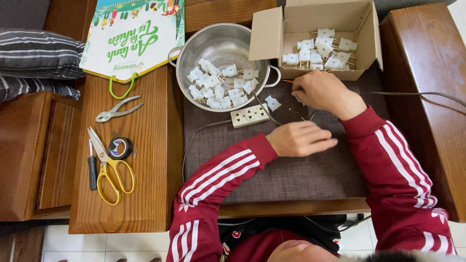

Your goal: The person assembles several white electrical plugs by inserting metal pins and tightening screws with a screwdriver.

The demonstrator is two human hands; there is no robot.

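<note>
The person's left hand (300, 138) lies flat with fingers together on the dark brown fabric mat (301, 179), gripping nothing, while the right hand (321, 91) is curled over something small just in front of the open cardboard box of white plastic plugs (321, 50); whether it grips anything cannot be told. A loose white plastic plug (272, 103) lies left of the right hand, near the white three-socket power strip (249, 116) and the perforated steel colander of plugs (222, 51).
</note>
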